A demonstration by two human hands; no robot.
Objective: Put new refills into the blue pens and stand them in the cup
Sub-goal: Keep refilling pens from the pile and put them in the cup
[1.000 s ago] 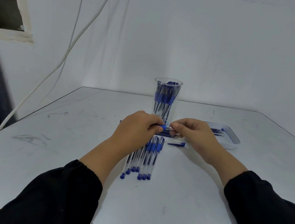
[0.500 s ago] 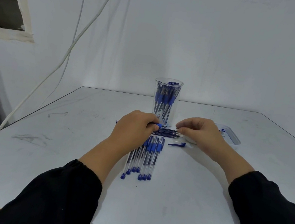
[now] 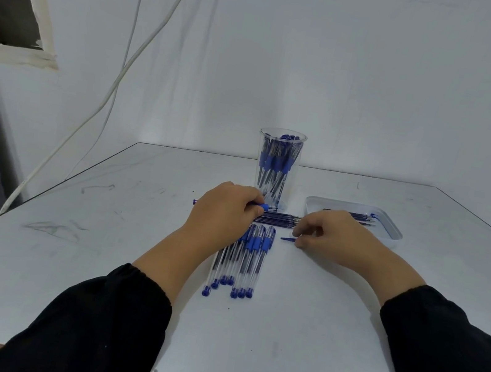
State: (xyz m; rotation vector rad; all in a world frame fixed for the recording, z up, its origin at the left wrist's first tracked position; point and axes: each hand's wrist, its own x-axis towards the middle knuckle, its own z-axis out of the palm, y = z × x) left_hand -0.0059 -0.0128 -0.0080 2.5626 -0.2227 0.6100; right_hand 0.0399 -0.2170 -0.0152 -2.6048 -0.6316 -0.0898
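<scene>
- The left hand [image 3: 223, 211] is curled round a blue pen [image 3: 263, 205], which lies level just above the counter [image 3: 95, 258]; the pen's blue grip and tip stick out to the right past the fingers, and a small blue end shows to the left of the hand.
- The pen's tip points at the foot of the cup [image 3: 278, 165], which stands just behind it.
- The cup is clear plastic, upright, and packed with blue pens standing on end.
- Just in front of the held pen, a bundle of dark refills [image 3: 279, 219] lies across the counter, side by side, running left to right between the two hands.
- The right hand [image 3: 333, 236] rests low on the counter with its fingers curled down at the right end of the refills; its fingertips pinch a small blue cap [image 3: 287, 239] that lies on the counter.
- Nearer the person, a row of blue pens [image 3: 241, 260] lies flat, side by side, their blue end plugs toward the near edge and their grips toward the refills; the left wrist covers the top of the leftmost ones.
- To the right of the cup sits a shallow white tray [image 3: 392, 233] with a few more refills and a blue piece inside.
- Both forearms wear black sleeves [image 3: 105, 318].
- White cables [image 3: 121, 67] hang down the wall [image 3: 354, 74] at the left.
</scene>
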